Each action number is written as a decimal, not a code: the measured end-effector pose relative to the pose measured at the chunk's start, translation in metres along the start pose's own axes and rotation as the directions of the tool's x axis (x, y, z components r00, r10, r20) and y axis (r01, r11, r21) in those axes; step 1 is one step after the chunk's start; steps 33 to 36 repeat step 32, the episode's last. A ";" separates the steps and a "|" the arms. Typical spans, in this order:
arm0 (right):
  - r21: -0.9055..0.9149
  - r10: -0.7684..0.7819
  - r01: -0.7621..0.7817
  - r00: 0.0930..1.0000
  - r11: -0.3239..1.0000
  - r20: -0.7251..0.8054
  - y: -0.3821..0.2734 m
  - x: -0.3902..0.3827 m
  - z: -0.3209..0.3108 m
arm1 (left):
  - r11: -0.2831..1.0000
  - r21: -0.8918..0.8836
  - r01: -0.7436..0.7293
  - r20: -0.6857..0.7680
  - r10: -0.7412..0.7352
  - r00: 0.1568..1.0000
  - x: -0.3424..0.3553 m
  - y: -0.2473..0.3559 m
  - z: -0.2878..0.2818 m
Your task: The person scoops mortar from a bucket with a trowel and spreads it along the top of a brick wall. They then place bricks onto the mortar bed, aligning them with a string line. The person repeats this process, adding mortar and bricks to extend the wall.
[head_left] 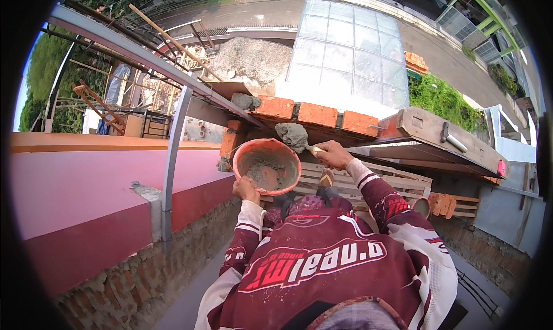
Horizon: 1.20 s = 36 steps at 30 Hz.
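My left hand (246,190) grips the near rim of an orange bucket (239,157), whose inside is smeared with grey mortar. In my right hand (334,156) is the pale handle of a trowel (315,150). A heap of wet mortar (292,136) covers its blade, which is held just beyond the bucket's right side. Ahead of the trowel runs a row of orange bricks (317,114) with mortar in the gaps between them. A larger lump of mortar (246,102) sits at the row's left end.
A hammer (454,138) lies on a long board (420,124) to the right. Slatted wooden planks (368,180) lie under my feet. A metal post (174,163) and a pink wall (103,186) stand left. Stacked bricks (442,205) and another bucket (421,206) are at right. Beyond the bricks is a translucent roof (348,48).
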State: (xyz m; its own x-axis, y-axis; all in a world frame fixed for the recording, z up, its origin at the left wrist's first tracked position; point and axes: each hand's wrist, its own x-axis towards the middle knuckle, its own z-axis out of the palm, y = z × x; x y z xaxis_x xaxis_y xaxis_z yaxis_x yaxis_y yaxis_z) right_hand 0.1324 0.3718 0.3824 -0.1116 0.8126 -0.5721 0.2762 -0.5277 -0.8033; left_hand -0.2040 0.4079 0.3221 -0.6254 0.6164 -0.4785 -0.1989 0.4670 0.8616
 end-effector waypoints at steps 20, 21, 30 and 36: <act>-0.722 -0.165 -0.213 0.895 0.658 -0.414 0.048 0.113 -0.029 | 0.999 0.005 -0.054 -0.052 0.054 0.997 0.003 0.029 -0.087; -0.710 -0.215 -0.185 0.875 0.679 -0.433 0.045 0.095 -0.030 | 0.996 0.021 -0.082 -0.013 0.083 0.996 0.005 0.030 -0.077; -0.783 -0.364 0.143 0.924 0.605 -0.113 -0.017 -0.037 0.024 | 0.855 0.036 -0.518 0.425 0.456 0.782 0.003 0.043 0.030; -0.796 -0.263 0.014 0.947 0.605 -0.183 -0.046 -0.030 0.031 | 0.784 0.022 -0.620 0.516 0.522 0.679 -0.011 0.056 0.054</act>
